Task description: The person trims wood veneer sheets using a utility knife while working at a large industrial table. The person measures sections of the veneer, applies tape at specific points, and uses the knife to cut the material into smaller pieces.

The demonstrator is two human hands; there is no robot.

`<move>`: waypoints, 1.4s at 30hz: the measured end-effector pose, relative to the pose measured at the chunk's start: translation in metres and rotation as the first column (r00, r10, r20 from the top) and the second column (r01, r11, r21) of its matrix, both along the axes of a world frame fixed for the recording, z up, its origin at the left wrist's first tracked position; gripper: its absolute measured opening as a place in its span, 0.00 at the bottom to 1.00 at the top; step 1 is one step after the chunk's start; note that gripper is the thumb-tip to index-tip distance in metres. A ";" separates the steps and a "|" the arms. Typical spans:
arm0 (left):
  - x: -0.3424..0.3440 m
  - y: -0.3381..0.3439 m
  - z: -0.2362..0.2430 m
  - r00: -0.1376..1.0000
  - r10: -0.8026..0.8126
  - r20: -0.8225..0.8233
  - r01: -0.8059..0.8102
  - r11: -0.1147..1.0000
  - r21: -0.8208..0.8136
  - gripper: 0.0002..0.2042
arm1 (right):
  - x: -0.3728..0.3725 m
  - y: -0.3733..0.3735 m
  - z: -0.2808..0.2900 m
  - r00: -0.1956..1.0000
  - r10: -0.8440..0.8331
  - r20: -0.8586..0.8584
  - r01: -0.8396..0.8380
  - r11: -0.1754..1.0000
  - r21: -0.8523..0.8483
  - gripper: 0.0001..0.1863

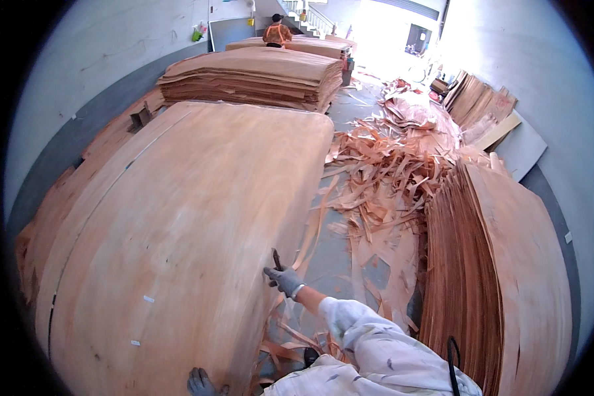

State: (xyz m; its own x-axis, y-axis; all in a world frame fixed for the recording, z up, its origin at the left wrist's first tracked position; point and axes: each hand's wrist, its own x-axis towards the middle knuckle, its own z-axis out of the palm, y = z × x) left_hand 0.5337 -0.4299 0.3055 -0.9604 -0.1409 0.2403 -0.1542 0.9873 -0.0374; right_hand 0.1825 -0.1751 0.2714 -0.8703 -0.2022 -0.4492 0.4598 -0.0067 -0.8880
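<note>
A broad stack of pale wood veneer sheets [178, 218] fills the left and middle, its smooth top sheet facing up. My right hand [286, 281], in a grey glove, is closed around a dark, slim hand tool [276, 258] at the right edge of that sheet. The tool's upper end sticks up past the fingers; its kind cannot be made out. At the bottom of the view, my left hand [201, 383], also gloved in grey, rests open on the sheet near its front edge. Two small white strips [148, 299] lie on the veneer.
Reddish veneer scraps [383, 171] cover much of the floor right of the stack. Another veneer stack [465, 277] stands at the right, its layered edges facing me. Behind my stack is a further pile [251, 72], and beyond it a person in an orange vest [277, 32].
</note>
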 end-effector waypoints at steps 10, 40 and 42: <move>-0.006 0.003 -0.058 0.994 0.103 -0.046 -0.089 0.968 0.235 0.27 | -0.068 -0.012 -0.081 0.979 -0.143 -0.148 0.171 0.965 0.197 0.23; -0.040 -0.034 0.017 0.955 0.287 -0.075 -0.260 0.931 0.255 0.27 | 0.043 0.049 -0.046 0.971 -0.062 0.230 0.048 0.997 0.068 0.09; -0.057 -0.056 0.018 0.942 0.331 -0.057 -0.312 0.925 0.219 0.30 | 0.047 0.045 -0.035 0.963 -0.041 0.266 0.024 0.997 0.069 0.08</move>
State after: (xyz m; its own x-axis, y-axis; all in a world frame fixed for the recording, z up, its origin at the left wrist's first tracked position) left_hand 0.4762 -0.4861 0.3237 -0.8307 -0.4936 0.2575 -0.4577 0.8688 0.1888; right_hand 0.2295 -0.1299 0.2364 -0.7223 -0.1388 -0.6775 0.6810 0.0278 -0.7317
